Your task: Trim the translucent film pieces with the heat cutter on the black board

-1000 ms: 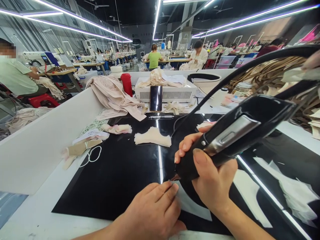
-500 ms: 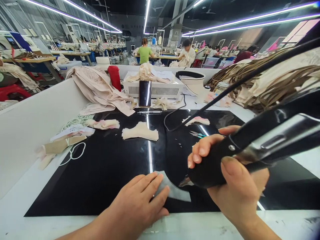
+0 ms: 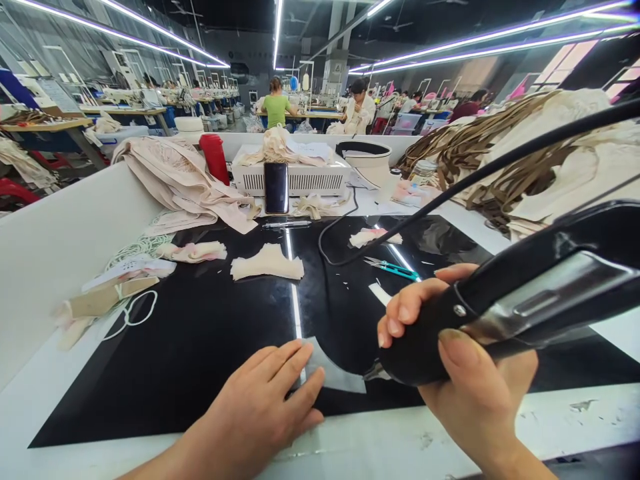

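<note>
Head view: the left hand (image 3: 263, 403) lies flat, fingers extended, on the pale piece (image 3: 337, 375) atop the black mat (image 3: 175, 360). The right hand (image 3: 473, 393) grips the black tool (image 3: 423, 347), tip near the piece's corner; contact is unclear. Apparent step: steadying the piece; moving the tip closer calls for finger clearance. Beyond the white table (image 3: 370, 437), workers occupy a lit sewing room.

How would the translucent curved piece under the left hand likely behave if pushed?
The translucent curved piece looks thin, so it is probably light and bends easily. Lying flat on the glossy black sheet, it might slide without the left hand on it.
</note>
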The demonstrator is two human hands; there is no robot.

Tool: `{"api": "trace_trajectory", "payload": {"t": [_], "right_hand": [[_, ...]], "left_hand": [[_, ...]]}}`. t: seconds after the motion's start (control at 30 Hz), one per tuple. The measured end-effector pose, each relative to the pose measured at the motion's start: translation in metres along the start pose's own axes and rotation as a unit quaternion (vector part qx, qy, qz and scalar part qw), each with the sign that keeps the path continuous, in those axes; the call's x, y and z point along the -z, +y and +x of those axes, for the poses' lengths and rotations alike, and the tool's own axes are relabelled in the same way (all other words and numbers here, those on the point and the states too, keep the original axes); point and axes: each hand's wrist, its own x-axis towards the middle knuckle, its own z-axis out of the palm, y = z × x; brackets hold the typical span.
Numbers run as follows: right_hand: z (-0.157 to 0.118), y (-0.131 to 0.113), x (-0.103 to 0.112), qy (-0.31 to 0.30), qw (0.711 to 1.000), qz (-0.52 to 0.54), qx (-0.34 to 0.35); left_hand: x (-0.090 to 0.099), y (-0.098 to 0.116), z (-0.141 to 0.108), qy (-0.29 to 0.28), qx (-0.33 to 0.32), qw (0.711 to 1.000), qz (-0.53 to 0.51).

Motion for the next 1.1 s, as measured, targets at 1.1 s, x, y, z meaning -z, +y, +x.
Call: {"api": "trace_trajectory", "payload": {"t": [1.1], "right_hand": [[0.008,-0.026,-0.009,0.028,0.991,-0.130,-0.022]], "left_hand": [[0.012,-0.012,0.003,-0.080,0.115,0.978,-0.152]]}}
